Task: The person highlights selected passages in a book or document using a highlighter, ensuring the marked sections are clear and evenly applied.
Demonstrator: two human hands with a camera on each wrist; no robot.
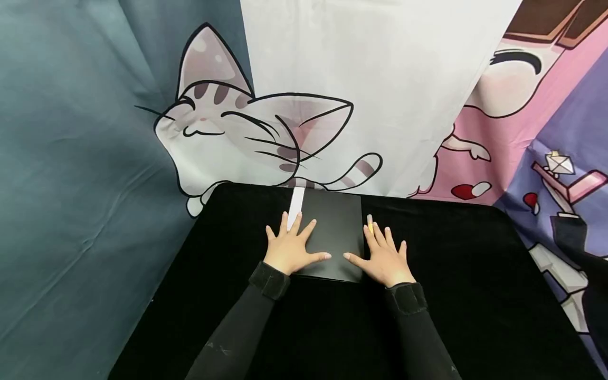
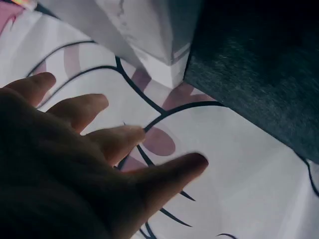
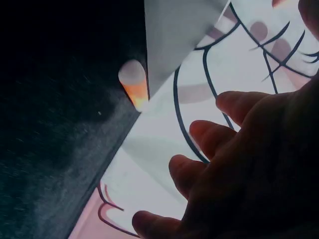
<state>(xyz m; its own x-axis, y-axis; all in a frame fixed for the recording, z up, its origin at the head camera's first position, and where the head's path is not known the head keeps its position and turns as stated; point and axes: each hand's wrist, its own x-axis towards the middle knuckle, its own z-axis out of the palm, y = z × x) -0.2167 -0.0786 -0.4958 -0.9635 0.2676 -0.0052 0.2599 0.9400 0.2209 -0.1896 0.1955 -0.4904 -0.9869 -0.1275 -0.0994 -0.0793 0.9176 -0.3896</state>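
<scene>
A flat dark-grey rectangular panel (image 1: 332, 227) lies on the black cloth between the two hands. My left hand (image 1: 288, 250) is spread open over its left edge, thumb reaching across the panel. Just beyond the left fingertips is a long, narrow white box (image 1: 296, 203), whose end also shows in the left wrist view. Spread open at the panel's right edge is my right hand (image 1: 383, 259), its thumb pointing inward. A small orange-and-yellow tube with a pale cap (image 3: 133, 83) stands close to the right index fingertip in the head view. Neither hand grips anything.
Black cloth (image 1: 451, 253) covers the table. Behind its far edge hangs a printed curtain (image 1: 380, 63) with a cartoon cat, and a blue-grey curtain (image 1: 85, 158) is at the left. A dark strap-like shape (image 1: 577, 248) shows at the far right.
</scene>
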